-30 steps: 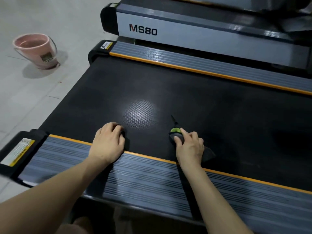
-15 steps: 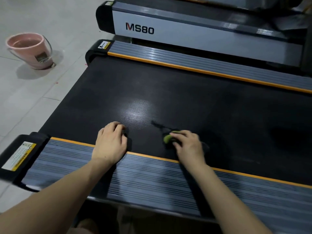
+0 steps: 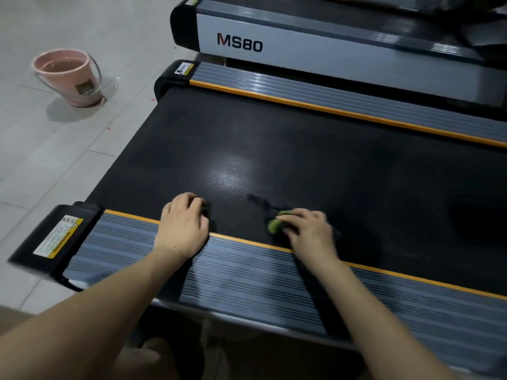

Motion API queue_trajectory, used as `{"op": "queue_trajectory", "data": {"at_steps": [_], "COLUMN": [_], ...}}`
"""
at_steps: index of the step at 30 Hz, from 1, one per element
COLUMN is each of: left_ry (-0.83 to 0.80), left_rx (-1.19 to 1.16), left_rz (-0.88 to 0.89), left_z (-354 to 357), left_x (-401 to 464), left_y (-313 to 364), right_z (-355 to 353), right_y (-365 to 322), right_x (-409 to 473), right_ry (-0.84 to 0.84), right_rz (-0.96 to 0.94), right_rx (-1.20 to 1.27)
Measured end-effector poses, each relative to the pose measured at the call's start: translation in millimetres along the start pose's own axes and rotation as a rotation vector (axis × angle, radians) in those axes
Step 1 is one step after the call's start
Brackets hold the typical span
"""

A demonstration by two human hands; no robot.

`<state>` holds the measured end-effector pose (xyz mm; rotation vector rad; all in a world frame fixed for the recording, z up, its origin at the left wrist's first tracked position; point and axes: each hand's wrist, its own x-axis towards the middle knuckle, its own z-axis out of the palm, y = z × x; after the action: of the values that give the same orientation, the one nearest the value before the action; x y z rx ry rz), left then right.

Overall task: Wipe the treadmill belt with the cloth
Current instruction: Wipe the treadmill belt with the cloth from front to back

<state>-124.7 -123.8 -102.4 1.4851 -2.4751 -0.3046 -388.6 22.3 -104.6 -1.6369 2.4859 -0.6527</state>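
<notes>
Head view: cloth (image 3: 274, 225) (green edge showing) under gripping right hand (image 3: 308, 231); left hand (image 3: 184, 224) flat beside, on belt (image 3: 301, 149).

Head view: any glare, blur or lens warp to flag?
Head view: a soft glare patch sits on the treadmill belt beyond the left hand; the right hand and the green-edged cloth are motion-smeared; straight side rails bow from wide-angle distortion; the pink bucket casts a soft shadow on the floor.

- The treadmill belt (image 3: 301, 149) is showing a matt black, finely textured rubber.
- The side rail (image 3: 247, 275) is looking ribbed and grey.
- The bucket (image 3: 68, 78) is appearing smooth pink plastic.
- The floor (image 3: 41, 160) is gleaming as pale tile.
</notes>
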Motion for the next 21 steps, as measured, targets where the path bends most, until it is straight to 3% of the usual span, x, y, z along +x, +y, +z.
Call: {"op": "queue_trajectory", "data": {"at_steps": [3, 5, 8, 12, 16, 19, 21], "left_ry": [0.005, 0.004, 0.002, 0.015, 0.011, 0.014, 0.021], "left_rx": [-0.016, -0.026, -0.039, -0.063, -0.074, -0.058, -0.059], "left_rz": [0.041, 0.042, 0.042, 0.028, 0.032, 0.046, 0.048], "left_z": [0.8, 0.7, 1.3, 2.0, 3.3, 4.7, 5.1], "left_x": [3.5, 3.5, 4.0, 3.7, 4.0, 4.7, 5.0], "left_y": [3.8, 3.4, 2.2, 1.3, -1.0, -0.9, 0.2], "right_z": [-23.6, -11.5, 25.9, 51.1, 7.1, -35.3, -38.9], "right_y": [41.6, 34.1, -20.7, -87.1, -8.3, 63.0, 73.4], "right_x": [-18.1, -13.0, 12.9, 29.5, 10.4, -10.5, -13.2], "right_ry": [-0.018, -0.010, -0.023, -0.178, -0.249, -0.303, -0.292], "right_rz": [0.200, 0.233, 0.057, -0.163, -0.306, -0.196, -0.187], "right_rx": [0.043, 0.049, 0.153, 0.230, 0.145, 0.119, 0.114]}}
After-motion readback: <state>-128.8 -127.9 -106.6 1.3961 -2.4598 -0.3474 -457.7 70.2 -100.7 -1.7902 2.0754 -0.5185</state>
